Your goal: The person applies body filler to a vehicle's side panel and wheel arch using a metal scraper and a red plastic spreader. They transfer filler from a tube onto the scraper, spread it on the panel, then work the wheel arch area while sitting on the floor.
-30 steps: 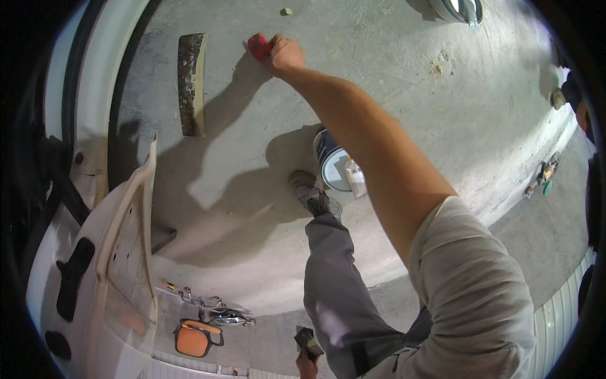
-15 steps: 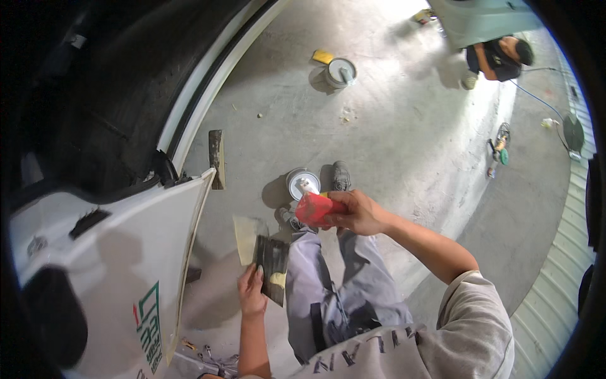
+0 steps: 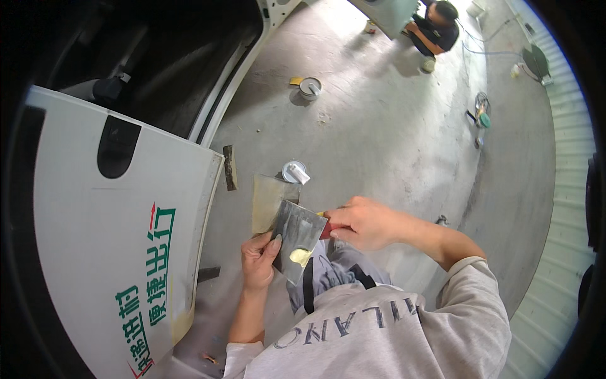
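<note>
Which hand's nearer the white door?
Left. The left hand, holding the grey plate, is to the right of the white door; the right hand, gripping the red tool, is farther right.

Grey plate (image 3: 302, 222) is hiding most of the red tool (image 3: 327, 231) in the right hand (image 3: 363, 222). Left hand (image 3: 259, 258): some fingers are disappearing behind the plates. White tube (image 3: 298, 174) is covering part of the round lid (image 3: 288, 172). Far panel (image 3: 388, 16) is running off the far edge. Near-left floor item (image 3: 210, 359) is showing too small to identify.
</note>
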`<move>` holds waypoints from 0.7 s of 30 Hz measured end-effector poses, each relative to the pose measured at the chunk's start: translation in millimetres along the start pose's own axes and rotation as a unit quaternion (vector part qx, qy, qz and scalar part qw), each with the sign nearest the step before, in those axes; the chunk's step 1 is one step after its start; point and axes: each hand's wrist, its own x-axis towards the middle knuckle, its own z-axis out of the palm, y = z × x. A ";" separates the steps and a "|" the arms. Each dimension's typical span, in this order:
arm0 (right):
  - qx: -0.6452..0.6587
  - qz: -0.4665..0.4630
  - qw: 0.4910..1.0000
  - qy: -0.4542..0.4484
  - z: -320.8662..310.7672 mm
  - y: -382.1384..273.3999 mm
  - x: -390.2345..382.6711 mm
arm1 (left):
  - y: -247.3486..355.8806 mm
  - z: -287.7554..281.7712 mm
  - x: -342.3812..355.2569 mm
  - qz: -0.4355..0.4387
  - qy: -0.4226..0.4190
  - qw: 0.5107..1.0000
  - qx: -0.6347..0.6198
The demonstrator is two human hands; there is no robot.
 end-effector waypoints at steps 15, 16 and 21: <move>-0.066 0.014 0.974 0.215 142.1 -73.1 -202.0 | 31.8 35.9 -159.1 -0.005 -0.097 0.993 0.067; -0.058 0.043 0.967 0.243 150.0 -76.8 -207.8 | 34.2 27.1 -165.8 0.000 -0.124 0.991 0.054; -0.004 0.035 0.965 0.261 245.0 -118.2 -192.3 | 21.6 -29.7 -214.4 0.000 -0.127 0.992 0.009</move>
